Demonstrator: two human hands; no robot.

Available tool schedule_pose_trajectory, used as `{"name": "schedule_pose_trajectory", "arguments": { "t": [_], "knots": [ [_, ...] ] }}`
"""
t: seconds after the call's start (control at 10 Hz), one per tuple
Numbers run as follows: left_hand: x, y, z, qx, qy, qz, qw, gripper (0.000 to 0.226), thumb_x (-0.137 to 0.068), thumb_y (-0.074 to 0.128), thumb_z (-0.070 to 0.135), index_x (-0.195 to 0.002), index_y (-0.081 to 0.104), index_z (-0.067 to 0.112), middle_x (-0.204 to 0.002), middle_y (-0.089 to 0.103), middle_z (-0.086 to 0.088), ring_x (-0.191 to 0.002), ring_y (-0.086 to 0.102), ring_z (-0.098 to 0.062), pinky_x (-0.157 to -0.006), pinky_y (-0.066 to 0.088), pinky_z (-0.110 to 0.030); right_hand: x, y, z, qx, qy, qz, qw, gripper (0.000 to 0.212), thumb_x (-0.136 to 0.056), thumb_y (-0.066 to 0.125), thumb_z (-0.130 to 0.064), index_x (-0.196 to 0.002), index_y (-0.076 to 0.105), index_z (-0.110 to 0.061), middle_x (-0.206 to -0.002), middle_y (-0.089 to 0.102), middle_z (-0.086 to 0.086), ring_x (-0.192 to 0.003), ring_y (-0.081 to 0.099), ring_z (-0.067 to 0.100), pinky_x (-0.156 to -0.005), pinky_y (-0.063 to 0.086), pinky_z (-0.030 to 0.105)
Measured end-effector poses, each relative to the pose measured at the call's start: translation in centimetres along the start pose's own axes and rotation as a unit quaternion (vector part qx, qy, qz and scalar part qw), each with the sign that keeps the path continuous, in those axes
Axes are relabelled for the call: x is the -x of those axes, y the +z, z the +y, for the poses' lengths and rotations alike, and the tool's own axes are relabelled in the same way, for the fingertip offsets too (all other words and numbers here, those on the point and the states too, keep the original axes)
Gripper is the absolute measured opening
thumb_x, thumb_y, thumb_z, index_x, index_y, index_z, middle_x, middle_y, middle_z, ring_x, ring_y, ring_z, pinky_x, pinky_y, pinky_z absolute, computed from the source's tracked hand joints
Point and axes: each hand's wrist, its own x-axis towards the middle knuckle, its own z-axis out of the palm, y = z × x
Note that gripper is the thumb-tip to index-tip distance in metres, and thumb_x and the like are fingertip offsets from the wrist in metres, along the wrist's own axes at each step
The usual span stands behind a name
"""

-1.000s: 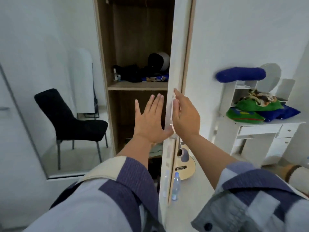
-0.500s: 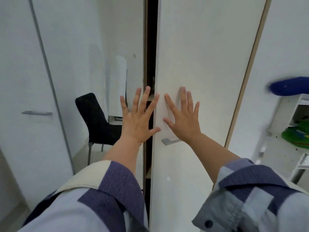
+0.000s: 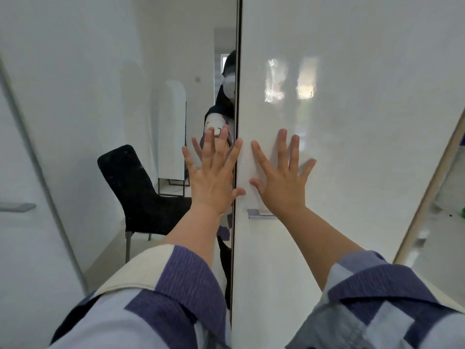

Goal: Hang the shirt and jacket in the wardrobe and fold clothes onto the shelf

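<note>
The wardrobe's glossy white right door [image 3: 339, 122] fills the middle and right of the view and is closed against the mirrored left door [image 3: 176, 84]. My right hand [image 3: 281, 180] lies flat on the white door with fingers spread, just above its metal handle [image 3: 259, 214]. My left hand [image 3: 214, 177] presses flat, fingers spread, on the mirrored door beside the seam. No shirt, jacket or shelf is in view; the wardrobe's inside is hidden.
The mirror reflects a black chair [image 3: 136, 187], a white panel and a person. Another white door with a handle [image 3: 17, 207] stands at the far left. A strip of the white dresser [image 3: 437, 210] shows at the right edge.
The right door has swung shut, hiding the wardrobe's shelves. Both hands went from the door's edge to lying flat on the two door fronts.
</note>
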Motion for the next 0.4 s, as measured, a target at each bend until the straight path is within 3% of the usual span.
{"name": "schedule_pose_trajectory", "arguments": {
  "t": [0.2,0.4],
  "knots": [
    [-1.0,1.4,-0.6,0.010,0.026,0.001,1.000,0.119,-0.074,0.052,0.075,-0.142,-0.033,0.026,-0.156,-0.027,-0.008,-0.144,-0.020,-0.035,-0.103,-0.014,-0.070,-0.5,0.8,-0.2,0.017,0.003,-0.002,1.000,0.088,-0.081,0.061,-0.054,-0.151,0.010,-0.038,-0.159,0.000,0.019,-0.145,-0.003,0.042,-0.096,0.015,0.079],
    [0.8,0.5,-1.3,0.030,0.050,0.034,0.998,0.106,-0.078,0.048,0.072,-0.152,-0.010,0.023,-0.160,-0.014,-0.007,-0.147,-0.009,-0.032,-0.109,-0.004,-0.069,1.5,-1.3,0.9,-0.034,-0.039,0.029,0.998,0.073,-0.091,0.054,-0.040,-0.151,0.014,-0.037,-0.160,0.000,0.013,-0.147,-0.002,0.034,-0.108,0.007,0.069]
  ]
}}
